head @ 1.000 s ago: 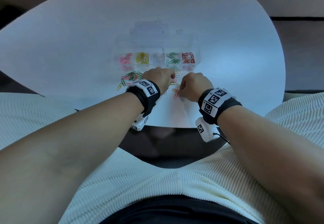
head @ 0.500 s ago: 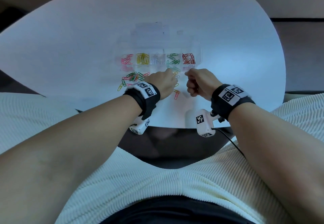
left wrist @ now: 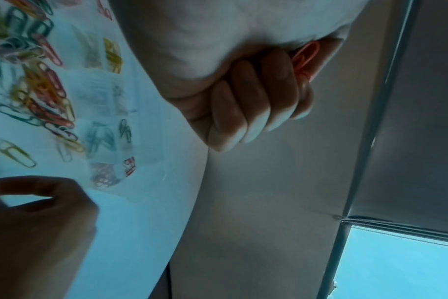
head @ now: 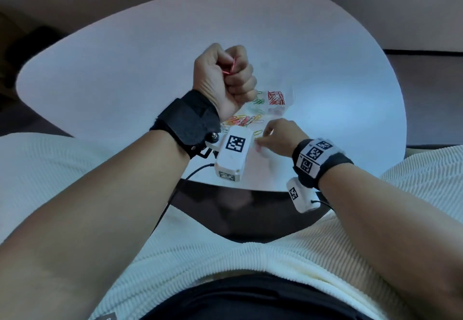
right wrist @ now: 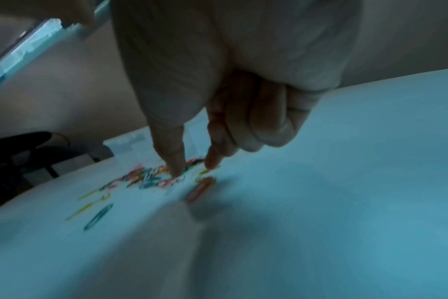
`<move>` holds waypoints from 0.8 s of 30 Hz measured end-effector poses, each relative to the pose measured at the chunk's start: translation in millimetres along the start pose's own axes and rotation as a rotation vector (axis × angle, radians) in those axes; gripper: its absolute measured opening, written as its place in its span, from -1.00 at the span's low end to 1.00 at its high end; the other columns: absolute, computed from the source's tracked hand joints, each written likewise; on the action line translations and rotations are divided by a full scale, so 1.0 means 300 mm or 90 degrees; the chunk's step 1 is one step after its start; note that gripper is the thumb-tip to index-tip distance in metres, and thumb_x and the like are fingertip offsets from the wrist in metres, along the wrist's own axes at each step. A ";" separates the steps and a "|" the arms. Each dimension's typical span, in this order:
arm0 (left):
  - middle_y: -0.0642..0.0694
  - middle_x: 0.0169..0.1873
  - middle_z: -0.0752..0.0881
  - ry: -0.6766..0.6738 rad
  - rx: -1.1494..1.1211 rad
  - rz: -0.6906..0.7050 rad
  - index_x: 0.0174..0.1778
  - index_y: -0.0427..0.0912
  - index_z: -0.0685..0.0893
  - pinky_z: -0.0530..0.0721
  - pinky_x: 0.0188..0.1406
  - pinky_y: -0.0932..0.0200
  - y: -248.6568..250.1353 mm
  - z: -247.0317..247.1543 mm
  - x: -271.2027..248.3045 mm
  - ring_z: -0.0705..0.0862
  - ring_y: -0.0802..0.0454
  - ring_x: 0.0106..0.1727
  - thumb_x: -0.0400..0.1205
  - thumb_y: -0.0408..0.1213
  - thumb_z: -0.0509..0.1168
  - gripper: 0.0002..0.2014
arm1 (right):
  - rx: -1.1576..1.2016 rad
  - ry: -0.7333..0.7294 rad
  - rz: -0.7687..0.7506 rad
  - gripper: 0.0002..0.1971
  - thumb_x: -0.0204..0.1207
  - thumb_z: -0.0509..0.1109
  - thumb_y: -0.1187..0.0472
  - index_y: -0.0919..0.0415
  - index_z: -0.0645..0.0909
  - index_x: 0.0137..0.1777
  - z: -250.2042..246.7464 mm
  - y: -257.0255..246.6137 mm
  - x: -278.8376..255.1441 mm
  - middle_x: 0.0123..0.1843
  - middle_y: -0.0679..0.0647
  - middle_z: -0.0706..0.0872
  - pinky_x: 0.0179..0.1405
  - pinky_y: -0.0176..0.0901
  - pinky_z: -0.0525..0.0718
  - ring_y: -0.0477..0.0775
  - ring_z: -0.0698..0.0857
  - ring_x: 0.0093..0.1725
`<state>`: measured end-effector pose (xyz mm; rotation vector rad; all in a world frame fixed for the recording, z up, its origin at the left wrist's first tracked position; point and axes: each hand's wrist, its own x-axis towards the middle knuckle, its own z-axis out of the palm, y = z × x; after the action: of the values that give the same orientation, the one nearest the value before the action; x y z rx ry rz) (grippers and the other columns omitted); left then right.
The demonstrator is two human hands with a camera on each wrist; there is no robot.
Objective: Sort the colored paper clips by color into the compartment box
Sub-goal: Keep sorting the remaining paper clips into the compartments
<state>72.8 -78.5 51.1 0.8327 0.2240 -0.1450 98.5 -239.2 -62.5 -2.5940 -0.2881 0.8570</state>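
Note:
My left hand (head: pixel 226 74) is raised above the white table (head: pixel 125 74) in a fist and grips a red paper clip (head: pixel 231 68), which pokes out between the curled fingers (left wrist: pixel 256 97) as the red clip (left wrist: pixel 306 58). The clear compartment box (head: pixel 278 104) lies behind that hand and is partly hidden; its red and green compartments show. Loose mixed clips (head: pixel 241 120) lie in front of the box. My right hand (head: pixel 263 137) is low over them, thumb and forefinger (right wrist: pixel 212 161) pointing down and apart, touching the table beside an orange-red clip (right wrist: pixel 201 190), holding nothing.
The table's near edge (head: pixel 250 189) runs just behind both wrists, with my lap in a white ribbed garment below it. A cable hangs from the left wrist camera (head: pixel 233 154). A dark chair (right wrist: pixel 18 145) stands beyond the far side of the table.
My left hand has lifted off the pile and turned over, now holding a red clip in its fist. My right hand has come back from the box to the loose clips.

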 end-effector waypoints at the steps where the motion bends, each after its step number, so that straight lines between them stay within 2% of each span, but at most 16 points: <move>1: -0.01 -0.70 0.05 -0.007 -0.007 0.009 -0.64 -0.15 0.29 -0.02 -0.52 0.31 0.018 -0.001 -0.008 -0.04 0.12 -0.58 0.28 -0.28 -0.05 -0.84 | -0.033 -0.003 0.014 -0.78 0.42 0.49 -0.02 0.13 0.66 -0.12 0.019 0.003 -0.002 -0.16 0.03 0.70 -0.19 -0.16 0.62 0.07 0.69 -0.14; 4: 0.00 -0.73 0.09 0.013 -0.005 0.019 -0.64 -0.15 0.27 -0.03 -0.53 0.32 0.053 -0.024 -0.029 -0.05 0.12 -0.60 0.26 -0.28 -0.03 -0.85 | -0.062 0.022 0.042 -0.82 0.45 0.46 0.02 0.13 0.69 -0.15 0.049 0.002 -0.006 -0.16 0.08 0.75 -0.24 -0.16 0.65 0.12 0.73 -0.18; 8: 0.00 -0.76 0.13 0.067 0.008 -0.001 -0.64 -0.15 0.27 -0.03 -0.53 0.34 0.050 -0.075 -0.058 -0.06 0.11 -0.61 0.21 -0.32 -0.02 -0.89 | -0.078 0.043 0.053 -0.79 0.50 0.43 -0.01 0.14 0.70 -0.17 0.055 -0.007 -0.008 -0.17 0.10 0.76 -0.31 -0.20 0.58 0.14 0.72 -0.21; 14: -0.01 -0.72 0.15 0.132 0.017 -0.035 -0.58 -0.17 0.30 -0.03 -0.54 0.34 0.037 -0.127 -0.081 -0.05 0.10 -0.59 0.20 -0.31 0.00 -0.94 | -0.094 0.092 0.041 -0.83 0.50 0.40 -0.05 0.02 0.68 -0.04 0.062 -0.006 -0.035 -0.12 0.04 0.70 -0.19 -0.15 0.64 0.15 0.72 -0.12; 17: -0.02 -0.68 0.20 0.174 0.029 -0.050 -0.54 -0.17 0.35 0.00 -0.58 0.34 0.044 -0.141 -0.066 0.00 0.09 -0.63 0.43 -0.27 0.00 -0.79 | -0.127 0.086 0.035 -0.80 0.48 0.44 -0.03 0.07 0.72 -0.05 0.061 -0.008 -0.029 -0.10 0.08 0.75 -0.15 -0.10 0.70 0.16 0.72 -0.14; 19: -0.01 -0.64 0.22 0.223 0.048 -0.080 -0.54 -0.14 0.33 -0.02 -0.58 0.33 0.057 -0.149 -0.047 0.01 0.09 -0.62 0.55 -0.16 0.02 -0.68 | -0.121 0.065 0.055 -0.77 0.46 0.47 -0.03 0.13 0.71 -0.09 0.067 -0.008 -0.021 -0.13 0.10 0.75 -0.22 -0.13 0.68 0.16 0.72 -0.18; 22: 0.00 -0.61 0.24 0.278 0.161 -0.130 -0.53 -0.07 0.27 -0.02 -0.60 0.31 0.086 -0.164 -0.023 0.02 0.09 -0.62 0.57 -0.17 0.11 -0.67 | -0.116 0.042 0.090 -0.71 0.45 0.43 -0.06 0.19 0.64 -0.13 0.072 -0.007 -0.016 -0.19 0.10 0.71 -0.30 -0.18 0.61 0.14 0.70 -0.23; 24: -0.02 -0.58 0.27 0.307 0.345 -0.136 -0.50 -0.07 0.30 0.07 -0.60 0.31 0.107 -0.180 -0.006 0.07 0.05 -0.61 0.54 -0.22 0.15 -0.71 | -0.121 0.029 0.100 -0.72 0.46 0.38 -0.04 0.21 0.60 -0.14 0.075 -0.007 -0.017 -0.21 0.10 0.67 -0.31 -0.18 0.58 0.13 0.68 -0.25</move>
<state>70.4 -16.7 39.3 1.3797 0.7519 -0.2086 80.7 -232.2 -75.4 -2.8395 -0.1604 0.8602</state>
